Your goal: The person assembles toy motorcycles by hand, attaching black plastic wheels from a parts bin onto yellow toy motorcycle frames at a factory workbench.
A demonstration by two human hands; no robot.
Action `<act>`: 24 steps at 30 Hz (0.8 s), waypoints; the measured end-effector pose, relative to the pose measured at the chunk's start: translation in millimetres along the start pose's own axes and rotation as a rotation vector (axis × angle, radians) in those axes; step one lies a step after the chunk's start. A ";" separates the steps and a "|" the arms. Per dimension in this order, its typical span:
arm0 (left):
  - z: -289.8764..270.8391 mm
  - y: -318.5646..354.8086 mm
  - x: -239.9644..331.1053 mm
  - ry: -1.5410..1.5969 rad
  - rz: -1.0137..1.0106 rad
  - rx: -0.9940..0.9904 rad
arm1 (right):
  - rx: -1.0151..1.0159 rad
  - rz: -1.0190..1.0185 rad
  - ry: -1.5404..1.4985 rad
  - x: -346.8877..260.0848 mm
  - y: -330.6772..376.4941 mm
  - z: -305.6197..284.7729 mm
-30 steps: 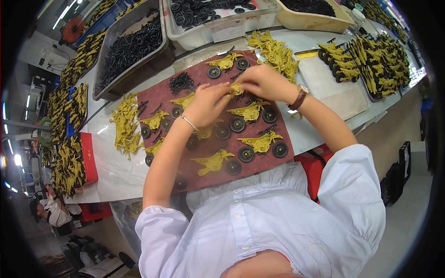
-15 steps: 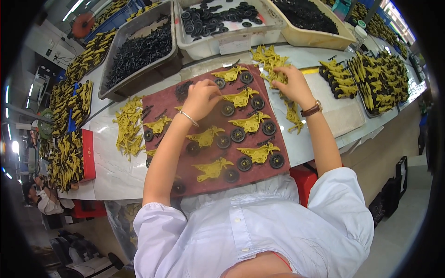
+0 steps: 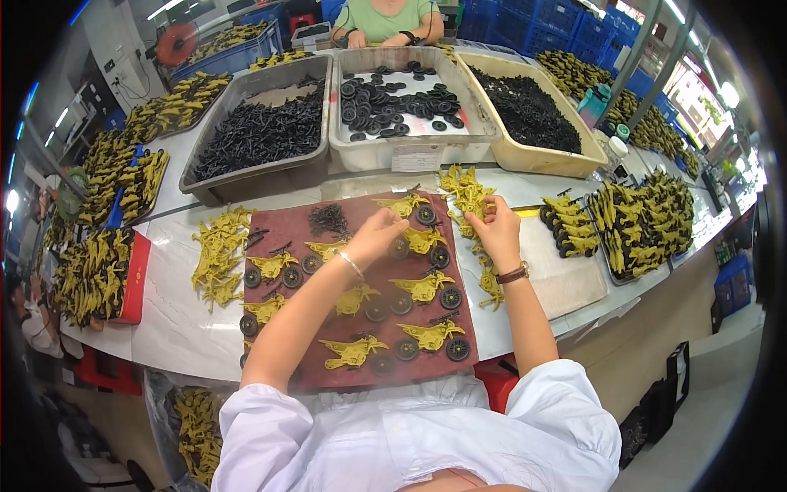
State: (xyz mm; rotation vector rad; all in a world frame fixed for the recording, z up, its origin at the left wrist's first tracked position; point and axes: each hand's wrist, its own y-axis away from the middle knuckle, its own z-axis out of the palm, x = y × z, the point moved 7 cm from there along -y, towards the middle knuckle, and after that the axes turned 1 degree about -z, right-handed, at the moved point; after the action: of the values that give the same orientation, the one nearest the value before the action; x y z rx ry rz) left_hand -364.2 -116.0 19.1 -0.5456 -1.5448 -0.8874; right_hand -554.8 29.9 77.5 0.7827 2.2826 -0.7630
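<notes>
My left hand is over the upper middle of a dark red mat. Its fingers are bent together beside a yellow toy motorcycle with black wheels; whatever they hold is hidden. To the right, my right hand reaches over a pile of yellow toy motorcycle bodies, its thumb and fingertips apart. Several more toy motorcycles lie in rows on the mat, some partly under my left forearm. A small heap of black parts sits near the mat's far edge.
Behind the mat stand a grey bin and a cream bin of black parts, with a white bin of wheels between. Yellow bodies lie left; a tray of assembled motorcycles stands right. A person in green sits opposite.
The view has tilted up, bringing the person opposite into sight. My left hand has shifted right over the mat toward the motorcycles. My right hand stays at the yellow pile.
</notes>
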 end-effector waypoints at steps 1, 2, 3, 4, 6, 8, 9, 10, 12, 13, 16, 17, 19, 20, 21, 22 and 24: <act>-0.4 -0.9 -0.2 0.008 0.004 0.003 | 0.053 -0.076 0.033 -0.5 -0.2 -1.2; -1.6 -1.7 3.0 -0.079 0.042 0.003 | 0.106 -0.152 0.064 -1.0 -0.4 -1.5; 0.9 -3.3 5.0 -0.166 0.078 -0.004 | 0.104 -0.154 0.071 8.0 0.0 1.0; 0.8 -3.4 2.5 -0.158 0.076 0.003 | 0.155 -0.244 0.122 9.2 2.8 3.1; 4.1 -4.9 -7.2 0.007 0.040 -0.047 | 0.191 -0.339 0.170 9.5 7.8 4.9; 0.2 -8.2 -15.9 0.030 0.044 -0.016 | 0.183 -0.353 0.294 6.5 10.2 8.9; -0.6 -8.1 -15.9 0.044 0.055 -0.001 | 0.169 -0.356 0.296 3.8 12.5 9.5; -2.1 -6.8 -15.2 0.052 0.086 0.006 | 0.177 -0.365 0.340 -1.1 15.5 8.0; -3.1 1.4 -11.8 0.089 0.087 0.040 | 0.153 -0.339 0.412 -2.2 19.9 5.9; -4.1 7.9 -6.6 0.114 0.099 0.073 | 0.139 -0.342 0.415 -4.0 21.0 5.3; -8.0 26.3 1.5 0.362 0.120 0.083 | 0.125 -0.249 0.373 -3.3 21.6 -0.4; -9.7 33.9 2.9 0.483 0.129 0.033 | 0.097 -0.251 0.377 -6.1 22.1 -1.8; -12.6 63.4 9.9 0.629 0.050 -0.003 | 0.161 -0.382 0.136 -28.4 27.5 -18.0; -14.0 80.2 14.7 0.637 0.005 -0.007 | 0.102 -0.402 -0.005 -44.4 34.0 -22.5; -16.8 96.2 15.9 0.647 -0.038 -0.004 | 0.039 -0.420 -0.152 -64.0 42.3 -24.7; -20.4 110.4 15.6 0.665 -0.058 0.012 | -0.054 -0.422 -0.289 -78.4 50.3 -23.2; -19.1 135.9 12.8 0.678 -0.076 -0.044 | -0.132 -0.588 -0.298 -113.8 71.5 -22.4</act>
State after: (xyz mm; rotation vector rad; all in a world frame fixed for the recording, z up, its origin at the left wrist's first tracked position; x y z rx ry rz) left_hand -250.3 -51.7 62.5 -0.1790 -0.9325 -1.0316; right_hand -440.5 54.1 147.6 -0.0815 2.2632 -0.8970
